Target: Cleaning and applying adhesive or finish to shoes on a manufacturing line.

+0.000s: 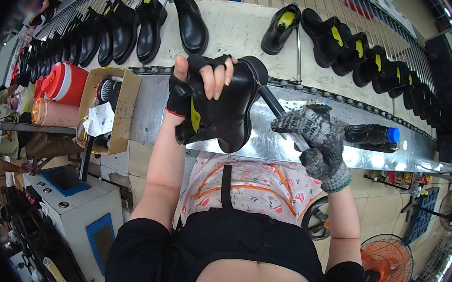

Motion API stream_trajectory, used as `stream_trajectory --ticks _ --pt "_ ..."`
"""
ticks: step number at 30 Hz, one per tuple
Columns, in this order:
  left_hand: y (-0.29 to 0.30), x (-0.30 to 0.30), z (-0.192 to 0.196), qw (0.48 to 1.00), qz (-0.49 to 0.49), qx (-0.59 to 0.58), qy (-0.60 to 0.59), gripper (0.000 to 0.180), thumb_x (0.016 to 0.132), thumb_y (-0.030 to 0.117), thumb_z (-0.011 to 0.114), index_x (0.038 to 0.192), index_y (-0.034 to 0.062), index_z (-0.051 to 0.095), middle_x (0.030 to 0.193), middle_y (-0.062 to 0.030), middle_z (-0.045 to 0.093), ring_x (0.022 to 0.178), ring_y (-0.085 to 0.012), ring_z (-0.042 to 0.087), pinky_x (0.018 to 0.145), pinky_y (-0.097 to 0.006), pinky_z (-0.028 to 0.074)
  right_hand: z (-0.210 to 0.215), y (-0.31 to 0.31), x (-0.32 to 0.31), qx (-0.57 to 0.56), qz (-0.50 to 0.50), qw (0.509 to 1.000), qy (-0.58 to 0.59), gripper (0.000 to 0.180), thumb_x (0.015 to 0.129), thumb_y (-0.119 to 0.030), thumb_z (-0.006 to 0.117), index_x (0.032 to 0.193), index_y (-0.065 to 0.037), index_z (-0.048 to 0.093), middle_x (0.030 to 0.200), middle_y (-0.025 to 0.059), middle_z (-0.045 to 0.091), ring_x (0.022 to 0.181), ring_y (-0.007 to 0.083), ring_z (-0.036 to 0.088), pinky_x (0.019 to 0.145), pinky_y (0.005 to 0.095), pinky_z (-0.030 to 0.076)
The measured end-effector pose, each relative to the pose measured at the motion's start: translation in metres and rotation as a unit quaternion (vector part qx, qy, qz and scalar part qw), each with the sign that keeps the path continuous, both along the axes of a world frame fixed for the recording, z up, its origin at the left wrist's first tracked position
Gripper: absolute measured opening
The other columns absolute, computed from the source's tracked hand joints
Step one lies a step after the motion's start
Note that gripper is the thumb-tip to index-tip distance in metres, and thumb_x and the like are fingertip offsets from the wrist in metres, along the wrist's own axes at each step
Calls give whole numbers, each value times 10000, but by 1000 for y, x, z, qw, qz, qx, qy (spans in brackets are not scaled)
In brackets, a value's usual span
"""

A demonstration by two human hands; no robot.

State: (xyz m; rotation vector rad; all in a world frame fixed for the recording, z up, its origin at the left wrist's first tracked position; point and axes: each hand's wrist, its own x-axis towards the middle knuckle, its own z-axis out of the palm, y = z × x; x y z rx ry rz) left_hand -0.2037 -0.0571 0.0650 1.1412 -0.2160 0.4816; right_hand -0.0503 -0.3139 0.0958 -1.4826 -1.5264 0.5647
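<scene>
My left hand (213,80), in a black fingerless glove, grips a black leather ankle boot (219,105) above the metal bench edge. The boot is tipped on its side. Its sole faces right, and a yellow label shows at its opening. My right hand (321,144), in a grey knitted glove, is closed around a rod-shaped tool (271,100) with a dark shaft and a pale lower end. The tool's upper end meets the edge of the boot's sole near the toe; what its tip looks like I cannot make out.
Rows of black boots (121,32) and low shoes (345,50) stand on the conveyor beyond the metal bench (152,113). At left are a cardboard box (124,110) with brushes and a red cooler jug (64,83). A dark bottle (368,134) with a blue cap lies at right.
</scene>
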Motion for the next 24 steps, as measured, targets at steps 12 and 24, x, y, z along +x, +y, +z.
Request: stream_trajectory --ticks 12,24 --pt "65 -33 -39 989 75 -118 -40 821 974 652 110 528 91 510 590 -38 487 798 -196 434 1045 -356 276 -70 59 -41 73 -6 995 67 347 894 -311 512 1133 -123 678 1117 75 670 979 290 642 830 365 515" --pt "91 -53 -65 980 89 -167 -55 767 976 647 195 575 96 546 638 -42 506 850 -201 431 1088 -381 253 -97 71 -51 41 39 986 156 445 957 -421 452 1108 -77 689 1117 120 678 1016 288 645 895 356 496"
